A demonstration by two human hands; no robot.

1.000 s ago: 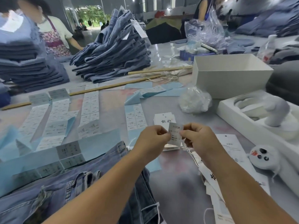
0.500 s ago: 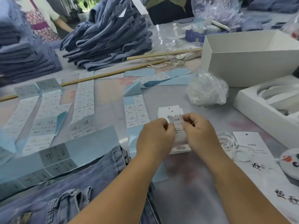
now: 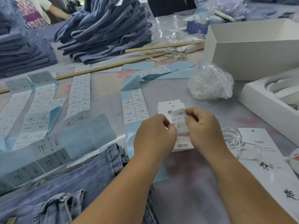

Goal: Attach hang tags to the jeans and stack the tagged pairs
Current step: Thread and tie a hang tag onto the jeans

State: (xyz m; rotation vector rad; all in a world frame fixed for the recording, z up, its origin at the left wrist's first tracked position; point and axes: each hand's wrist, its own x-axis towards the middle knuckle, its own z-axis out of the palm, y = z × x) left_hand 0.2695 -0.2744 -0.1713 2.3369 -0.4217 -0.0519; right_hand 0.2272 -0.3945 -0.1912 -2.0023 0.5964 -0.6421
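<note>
Above a small stack of hang tags (image 3: 171, 109) on the grey worktable (image 3: 194, 183), the left hand (image 3: 153, 135) and right hand (image 3: 202, 125) pinch a white label (image 3: 178, 120) between curled fingers. Jeans (image 3: 72, 183) lie near-left of the stack; folded denim piles (image 3: 105, 28) sit beyond.

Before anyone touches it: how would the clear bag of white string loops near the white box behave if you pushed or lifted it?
The clear bag would probably crumple rather than slide cleanly, since its film looks thin and wrinkled. It likely lifts easily, as it seems to hold only fine string. It sits slumped, so rolling seems unlikely.
</note>
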